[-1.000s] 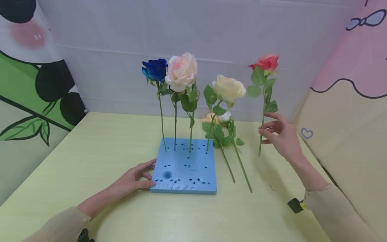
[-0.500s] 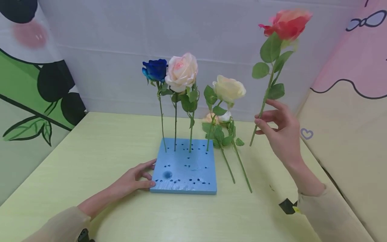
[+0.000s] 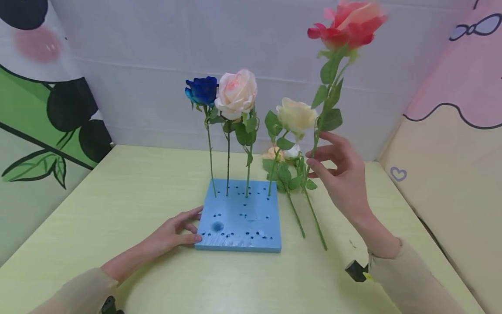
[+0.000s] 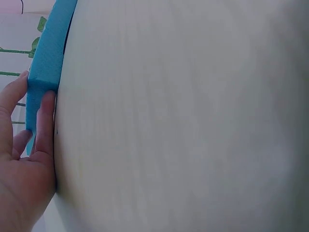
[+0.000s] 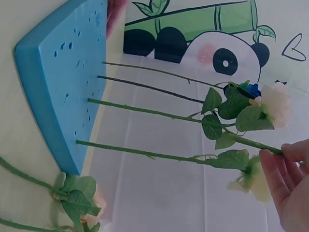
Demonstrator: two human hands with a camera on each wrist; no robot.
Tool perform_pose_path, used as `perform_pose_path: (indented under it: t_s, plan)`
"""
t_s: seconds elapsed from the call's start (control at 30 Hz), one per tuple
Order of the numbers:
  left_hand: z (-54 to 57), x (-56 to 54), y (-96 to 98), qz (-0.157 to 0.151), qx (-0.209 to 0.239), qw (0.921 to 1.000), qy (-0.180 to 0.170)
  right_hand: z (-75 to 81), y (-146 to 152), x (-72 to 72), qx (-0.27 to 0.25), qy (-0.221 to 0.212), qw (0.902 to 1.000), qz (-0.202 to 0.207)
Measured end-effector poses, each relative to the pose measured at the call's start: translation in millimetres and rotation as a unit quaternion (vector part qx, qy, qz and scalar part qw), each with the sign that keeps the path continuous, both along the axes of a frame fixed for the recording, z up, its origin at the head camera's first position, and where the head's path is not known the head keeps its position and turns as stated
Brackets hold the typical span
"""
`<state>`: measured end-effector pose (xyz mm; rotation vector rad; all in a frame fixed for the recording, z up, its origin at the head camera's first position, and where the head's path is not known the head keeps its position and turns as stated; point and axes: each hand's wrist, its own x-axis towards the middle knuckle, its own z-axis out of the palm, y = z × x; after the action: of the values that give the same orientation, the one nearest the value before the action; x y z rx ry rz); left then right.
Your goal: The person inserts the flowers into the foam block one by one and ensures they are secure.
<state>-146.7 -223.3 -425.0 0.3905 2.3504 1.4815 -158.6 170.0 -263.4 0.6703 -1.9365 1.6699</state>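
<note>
My right hand pinches the green stem of a coral-red rose between thumb and fingertips, bloom up and leaning right. Its lower stem shows in the right wrist view, pointing toward the other stems. The fingers of my left hand lie fairly straight against the left side of a blue foam block, thumb at its front corner. Several stems stand upright along the block's back row, with a blue rose, a pale pink rose and a cream rose showing.
Two more roses lie on the table right of the block, one with a peach bloom, one with a white bloom. Small holes dot the block's top. A white cloth hangs behind, with printed panels at both sides.
My right hand has lifted the coral-red rose higher and nearer to me, then moved it left toward the cream rose. My left hand and the block have stayed where they were.
</note>
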Motion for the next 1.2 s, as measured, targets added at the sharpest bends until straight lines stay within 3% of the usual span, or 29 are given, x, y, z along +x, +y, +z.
perform_pose_path:
  t_s: [0.37,0.87,1.2]
  plan:
    - [-1.3,-0.1,-1.2,-0.002,0.001,1.0,0.001,-19.0,-42.0,-1.2,0.053,0.008,0.9985,0.015]
    - [1.0,1.3,-2.0,0.001,-0.008,1.0,0.0,-35.8,-86.1,-0.4,0.091,-0.031,0.9936,0.059]
    - [2.8,1.0,-1.6,0.005,-0.006,0.9999,-0.007,-45.6,-111.7,-4.4,0.138,0.011,0.9873,0.078]
